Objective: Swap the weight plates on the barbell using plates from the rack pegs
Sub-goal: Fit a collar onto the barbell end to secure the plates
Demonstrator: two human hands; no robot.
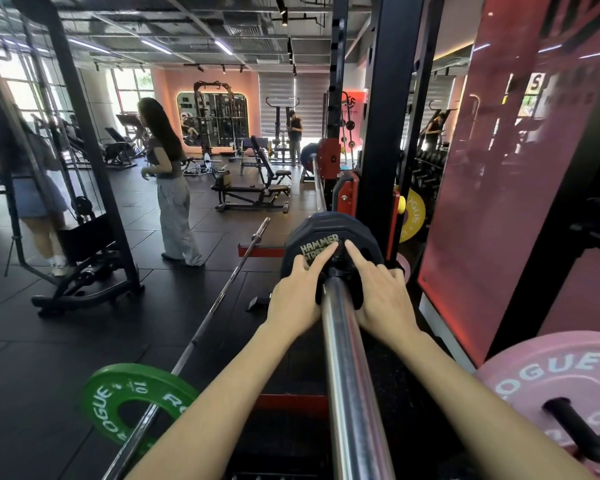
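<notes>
Where the frame is nearest, at lower right, a pink plate [555, 382] sits on a black rack peg [579, 431]; at lower left a green plate [132, 403] is loaded on a second bar [222, 296] lying on the floor. Up the centre runs the barbell sleeve [350, 375], chrome and bare along its near length. At mid-frame both hands flank it. The left hand [297, 292] and the right hand [381, 292] each grasp a black collar [336, 275] on the sleeve, forefingers extended forward onto the hub of the black Hammer Strength plate [326, 247]. This plate is seated on the sleeve, hard beside the rack upright [381, 133]. A yellow plate [413, 213] hangs behind that upright.

Assessment: the collar appears to be under adjustment at the plate face. Risks: fingers pinched between collar and hub if the plate shifts; the bar tipping in its hooks if one end is stripped first. A bystander [170, 181] stands at left mid-frame, well apart.
</notes>
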